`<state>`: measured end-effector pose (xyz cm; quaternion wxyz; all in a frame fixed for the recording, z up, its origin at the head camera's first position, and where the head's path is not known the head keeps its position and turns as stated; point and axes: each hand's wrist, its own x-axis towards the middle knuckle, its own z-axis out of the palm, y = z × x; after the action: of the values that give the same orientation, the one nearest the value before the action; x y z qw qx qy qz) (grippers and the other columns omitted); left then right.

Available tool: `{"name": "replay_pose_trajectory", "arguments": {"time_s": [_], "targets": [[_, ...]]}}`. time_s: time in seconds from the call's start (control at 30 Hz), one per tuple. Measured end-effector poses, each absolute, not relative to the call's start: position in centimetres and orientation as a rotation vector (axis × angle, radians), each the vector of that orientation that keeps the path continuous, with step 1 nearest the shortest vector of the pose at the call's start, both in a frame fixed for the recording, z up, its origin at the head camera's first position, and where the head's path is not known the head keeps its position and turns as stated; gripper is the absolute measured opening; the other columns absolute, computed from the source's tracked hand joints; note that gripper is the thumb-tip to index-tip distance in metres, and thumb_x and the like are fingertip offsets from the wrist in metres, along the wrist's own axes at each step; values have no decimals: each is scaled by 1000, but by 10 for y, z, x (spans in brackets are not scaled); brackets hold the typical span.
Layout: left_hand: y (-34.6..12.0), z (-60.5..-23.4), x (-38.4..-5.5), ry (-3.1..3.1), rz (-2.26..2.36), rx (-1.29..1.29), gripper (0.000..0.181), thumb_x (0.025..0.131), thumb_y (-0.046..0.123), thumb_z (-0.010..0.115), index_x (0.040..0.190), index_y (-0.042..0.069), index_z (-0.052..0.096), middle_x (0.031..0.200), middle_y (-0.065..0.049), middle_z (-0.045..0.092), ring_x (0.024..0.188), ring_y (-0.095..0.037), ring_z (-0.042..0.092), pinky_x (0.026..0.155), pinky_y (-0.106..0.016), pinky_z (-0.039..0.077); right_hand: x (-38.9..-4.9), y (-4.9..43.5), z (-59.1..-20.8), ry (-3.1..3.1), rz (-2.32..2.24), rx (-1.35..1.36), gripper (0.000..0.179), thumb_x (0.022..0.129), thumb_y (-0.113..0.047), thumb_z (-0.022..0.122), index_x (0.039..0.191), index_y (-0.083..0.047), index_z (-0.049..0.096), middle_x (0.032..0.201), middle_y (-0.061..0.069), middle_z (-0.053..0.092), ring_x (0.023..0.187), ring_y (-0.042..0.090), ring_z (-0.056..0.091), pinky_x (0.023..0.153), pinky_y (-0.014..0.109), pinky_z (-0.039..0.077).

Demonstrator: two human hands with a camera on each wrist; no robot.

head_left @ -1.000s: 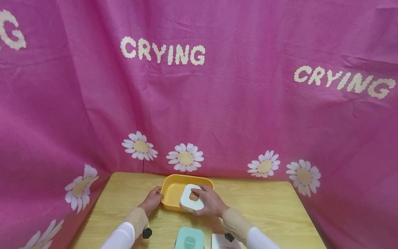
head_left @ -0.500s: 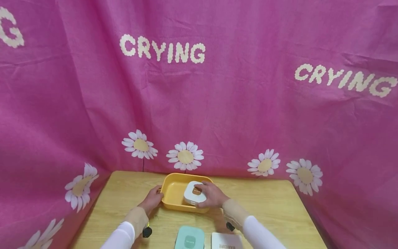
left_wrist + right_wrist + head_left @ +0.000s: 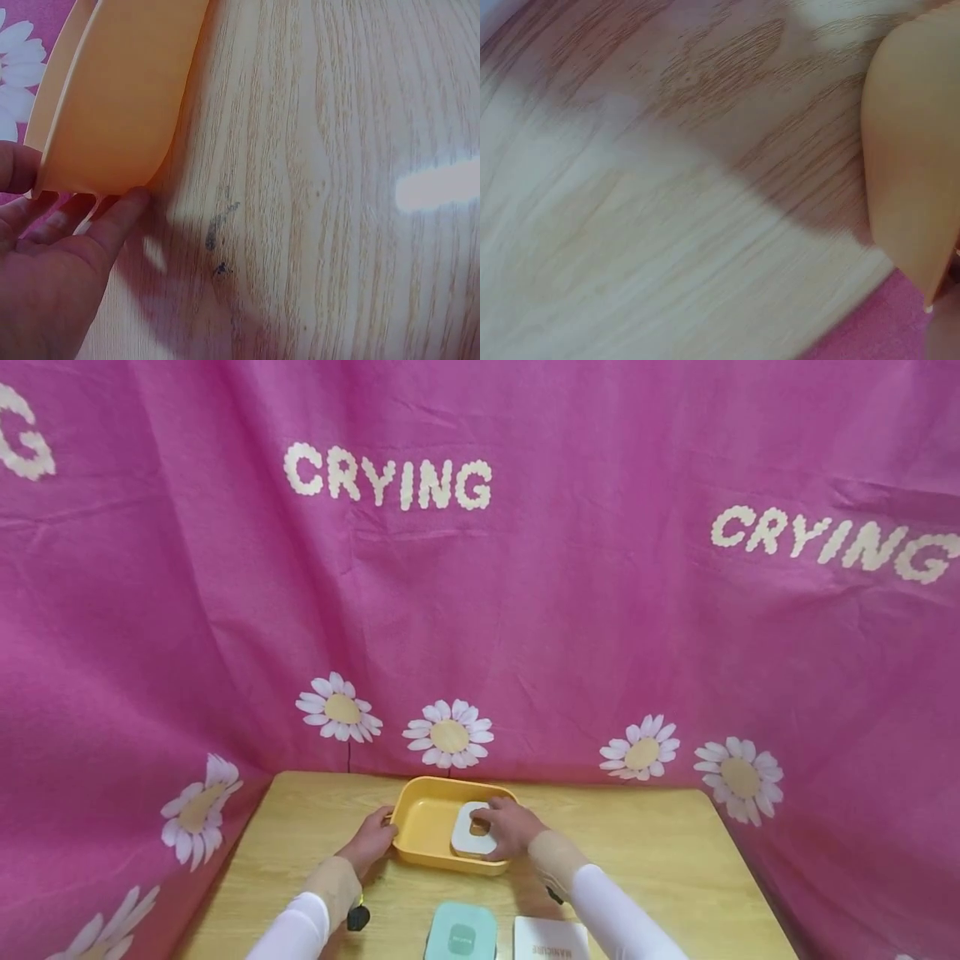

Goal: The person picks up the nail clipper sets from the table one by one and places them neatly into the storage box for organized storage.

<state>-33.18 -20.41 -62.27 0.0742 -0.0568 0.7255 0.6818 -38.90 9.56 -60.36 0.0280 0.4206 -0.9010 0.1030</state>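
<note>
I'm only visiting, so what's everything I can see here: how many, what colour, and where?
Table: one, light wood, foreground
Bin: one, yellow, table's far side
Labelled box: one, white with brown label, bin's right half
Mint box: one, mint green, near side
MANICURE-printed item: one, white, right of mint box
Dark smudges: several, blackish, tabletop by bin
Curtain: count unclear, magenta, around table
Daisies: six clear, white and yellow, on curtain
CRYING lettering: two words plus a G, cream, on curtain
Sleeves: two, white, forearms
Left hand: one, bare, gripping bin's left end
Right hand: one, bare, holding labelled box
</note>
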Motion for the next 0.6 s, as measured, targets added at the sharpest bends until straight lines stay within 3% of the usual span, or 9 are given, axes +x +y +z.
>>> {"name": "replay_pose_trajectory", "arguments": {"time_s": [0.17,0.33,0.6], "targets": [[-209,-622,-335,2191,2047,-178,48,96,-7,40,144,-14,43,126,-35,61,101,-33,67,82,-40,61,-396,89,-611,-2783,193,1272,71,64,-42,95,125,-23,64,93,-3,51,87,19,56,70,32,54],[-208,-625,-335,2160,2070,-161,47,98,-8,39,145,-14,41,128,-38,59,102,-33,67,82,-40,61,-399,88,-615,-2851,127,1218,71,61,-38,97,121,-25,60,92,-5,51,91,20,59,75,33,55],[-207,-623,-331,2168,2068,-160,49,100,-7,39,148,-14,39,131,-38,58,106,-36,67,84,-41,61,-399,88,-616,-2841,149,1228,70,60,-30,97,117,-22,58,91,-2,53,89,22,59,75,35,55]]}}
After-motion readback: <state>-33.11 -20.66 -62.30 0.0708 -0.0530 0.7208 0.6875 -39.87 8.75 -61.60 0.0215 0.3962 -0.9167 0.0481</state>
